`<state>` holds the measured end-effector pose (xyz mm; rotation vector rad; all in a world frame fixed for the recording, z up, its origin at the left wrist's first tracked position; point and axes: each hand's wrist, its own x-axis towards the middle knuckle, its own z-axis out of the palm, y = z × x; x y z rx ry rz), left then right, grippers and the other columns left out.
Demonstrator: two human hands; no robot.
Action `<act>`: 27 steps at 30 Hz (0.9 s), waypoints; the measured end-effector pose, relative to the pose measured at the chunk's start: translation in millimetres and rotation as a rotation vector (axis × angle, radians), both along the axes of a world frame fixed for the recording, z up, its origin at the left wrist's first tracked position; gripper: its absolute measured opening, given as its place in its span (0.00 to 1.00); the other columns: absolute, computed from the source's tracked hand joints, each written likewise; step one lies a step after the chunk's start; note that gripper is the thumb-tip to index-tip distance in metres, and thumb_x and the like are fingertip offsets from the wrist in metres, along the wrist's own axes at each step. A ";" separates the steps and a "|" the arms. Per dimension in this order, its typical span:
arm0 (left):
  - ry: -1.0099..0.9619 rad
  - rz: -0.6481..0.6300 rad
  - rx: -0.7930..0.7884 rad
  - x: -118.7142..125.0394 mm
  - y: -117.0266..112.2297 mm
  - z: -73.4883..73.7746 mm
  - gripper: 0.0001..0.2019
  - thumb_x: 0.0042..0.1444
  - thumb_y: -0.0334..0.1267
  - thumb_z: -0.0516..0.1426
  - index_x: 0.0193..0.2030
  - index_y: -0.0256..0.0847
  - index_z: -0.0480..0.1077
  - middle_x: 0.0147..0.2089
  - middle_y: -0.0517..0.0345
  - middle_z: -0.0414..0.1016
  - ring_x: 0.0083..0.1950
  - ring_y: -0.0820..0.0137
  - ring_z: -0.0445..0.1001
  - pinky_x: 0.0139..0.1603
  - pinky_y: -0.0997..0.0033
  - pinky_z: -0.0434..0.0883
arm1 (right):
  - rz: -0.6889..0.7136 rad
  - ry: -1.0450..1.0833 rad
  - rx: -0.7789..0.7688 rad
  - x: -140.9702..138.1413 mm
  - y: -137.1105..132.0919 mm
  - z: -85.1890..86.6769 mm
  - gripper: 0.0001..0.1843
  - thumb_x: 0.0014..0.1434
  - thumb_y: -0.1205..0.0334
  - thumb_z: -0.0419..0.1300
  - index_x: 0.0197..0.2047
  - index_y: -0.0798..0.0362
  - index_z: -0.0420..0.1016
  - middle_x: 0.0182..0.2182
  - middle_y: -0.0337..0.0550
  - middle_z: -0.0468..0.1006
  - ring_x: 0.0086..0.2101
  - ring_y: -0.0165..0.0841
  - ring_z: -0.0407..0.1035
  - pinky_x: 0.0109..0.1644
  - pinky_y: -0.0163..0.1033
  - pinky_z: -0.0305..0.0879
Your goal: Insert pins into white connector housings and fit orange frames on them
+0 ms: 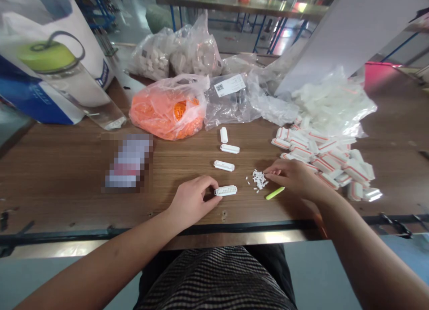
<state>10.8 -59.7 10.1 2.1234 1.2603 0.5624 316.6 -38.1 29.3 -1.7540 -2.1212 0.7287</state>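
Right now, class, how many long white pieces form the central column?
4: the nearest piece at the left hand, then second piece, third piece and farthest piece beyond.

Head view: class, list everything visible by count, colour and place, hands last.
Slotted part: one, white, at left fingertips
Similar parts: three, white, beyond it
Tiny pieces: many, white, at right fingertips
Stick: one, lime green, near pieces
Striped parts: many, white and orange, right
Orange-filled bag: one, translucent, back middle
White-filled bags: at least two, clear, back
Labelled bag: one, clear, back centre
Crumpled bag: one, whitish, back right
Bottle: one, clear, green lid, left
Packaging: count unclear, blue and white, far left
Pixelated thing: one, greyish, left
Table: one, brown, beneath
Far table: one, brownish, behind
Left hand: one, at slotted part
Right hand: one, at tiny pieces
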 end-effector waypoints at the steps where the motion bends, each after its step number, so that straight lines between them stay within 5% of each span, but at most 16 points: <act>1: 0.001 -0.001 0.002 -0.1 0.0 -0.1 0.03 0.54 0.36 0.60 0.36 0.42 0.71 0.24 0.68 0.61 0.25 0.75 0.61 0.28 0.73 0.59 | 0.032 0.012 0.014 -0.9 -0.8 -0.8 0.11 0.55 0.59 0.58 0.34 0.50 0.82 0.29 0.41 0.80 0.30 0.33 0.73 0.34 0.37 0.66; 9: -0.001 -0.005 0.023 0.6 0.8 0.9 0.04 0.53 0.36 0.61 0.35 0.42 0.71 0.23 0.68 0.61 0.24 0.75 0.61 0.28 0.74 0.58 | 0.043 -0.078 0.100 -9.5 -2.1 -3.7 0.11 0.57 0.60 0.56 0.29 0.51 0.78 0.25 0.41 0.78 0.27 0.32 0.70 0.33 0.37 0.64; 16: -0.013 0.000 0.014 0.7 0.1 2.2 0.04 0.53 0.35 0.61 0.36 0.42 0.70 0.24 0.68 0.61 0.25 0.75 0.61 0.29 0.73 0.58 | -0.092 0.241 -0.040 -12.9 -8.3 -2.2 0.14 0.59 0.52 0.57 0.33 0.52 0.76 0.28 0.42 0.80 0.29 0.33 0.72 0.34 0.38 0.67; 22: -0.005 0.006 0.000 1.2 -0.5 1.5 0.04 0.53 0.35 0.61 0.36 0.43 0.71 0.23 0.68 0.60 0.25 0.75 0.61 0.29 0.74 0.59 | 0.172 0.251 0.038 -64.8 -24.8 18.7 0.10 0.63 0.59 0.55 0.33 0.51 0.75 0.30 0.39 0.79 0.31 0.31 0.70 0.41 0.39 0.64; 27: -0.017 0.009 0.013 2.0 -1.4 0.3 0.04 0.54 0.35 0.61 0.36 0.42 0.71 0.23 0.68 0.60 0.24 0.75 0.60 0.29 0.73 0.58 | 0.264 0.207 0.113 -92.1 -24.2 16.2 0.10 0.63 0.63 0.55 0.32 0.51 0.75 0.26 0.37 0.76 0.29 0.29 0.67 0.44 0.42 0.60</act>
